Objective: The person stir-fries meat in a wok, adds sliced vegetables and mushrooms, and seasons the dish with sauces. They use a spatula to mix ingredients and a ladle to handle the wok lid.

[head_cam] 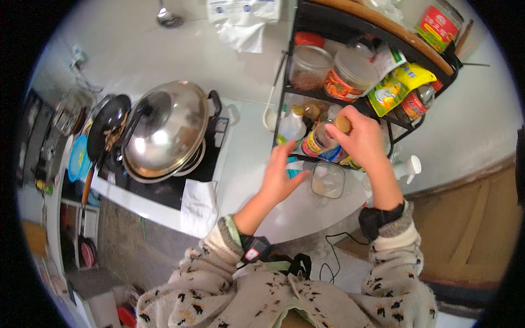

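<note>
My right hand (361, 137) has its thumb and fingers around the yellowish cap of a clear bottle (320, 139) with a red and yellow label, at the lower shelf of a black rack (348, 101). The bottle leans, its cap towards the right. My left hand (281, 172) is raised before the rack, fingers spread, holding nothing. Just right of it, a square clear container (328, 179) stands on the white counter. Behind my left fingertips is a clear bottle with a yellow top (292, 126). A blue item lies partly hidden beside my left hand.
Left stands a large lidded wok (166, 131) on a black cooktop (164, 192), with a white cloth (199, 205) at its front edge. A dark frying pan (107, 127) holds food farther left. Jars and a yellow pouch (396, 88) fill the upper shelf. A white spray bottle (404, 169) stands right.
</note>
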